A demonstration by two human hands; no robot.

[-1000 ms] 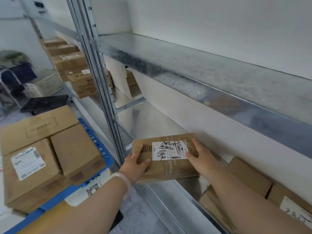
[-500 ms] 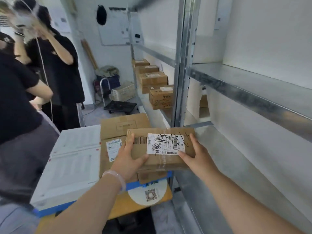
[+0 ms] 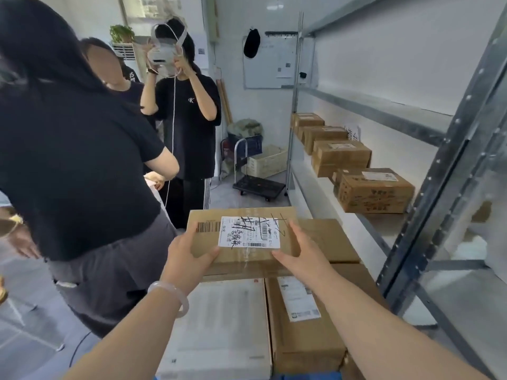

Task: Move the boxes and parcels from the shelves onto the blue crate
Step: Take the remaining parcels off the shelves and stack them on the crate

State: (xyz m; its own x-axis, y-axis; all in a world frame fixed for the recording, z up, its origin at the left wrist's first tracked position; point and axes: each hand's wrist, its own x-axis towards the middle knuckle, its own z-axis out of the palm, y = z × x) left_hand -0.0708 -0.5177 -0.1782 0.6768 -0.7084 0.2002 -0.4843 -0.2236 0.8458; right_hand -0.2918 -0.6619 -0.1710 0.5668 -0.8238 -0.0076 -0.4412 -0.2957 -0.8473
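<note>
Both hands hold a flat cardboard parcel (image 3: 241,239) level above the stack of goods in front of the person. The left hand (image 3: 189,255) grips its near left corner, thumb lying on the top face and the other fingers tucked out of sight underneath; the right hand (image 3: 300,252) clasps the near right edge, its fingers (image 3: 295,233) spread along the parcel's side. Both hands are closed on the parcel. A white shipping label (image 3: 249,232) with black handwriting and barcodes faces up between the two hands. A pale bangle (image 3: 171,296) circles the left wrist. Directly under the parcel lie a white flat box (image 3: 219,330) on the left and a brown box (image 3: 304,322) with its own label on the right, side by side; another brown box (image 3: 332,239) sits beyond them, partly hidden by the held parcel. A thin strip of the blue crate (image 3: 304,376) shows at the bottom edge beneath these boxes. To the right stands the metal shelving (image 3: 428,204), with a row of brown cartons (image 3: 373,189) on a shelf farther back. On the left stand people in dark clothes (image 3: 82,165), one holding a white headset to the head, and a folding hand trolley (image 3: 258,185) rests on the floor behind.
</note>
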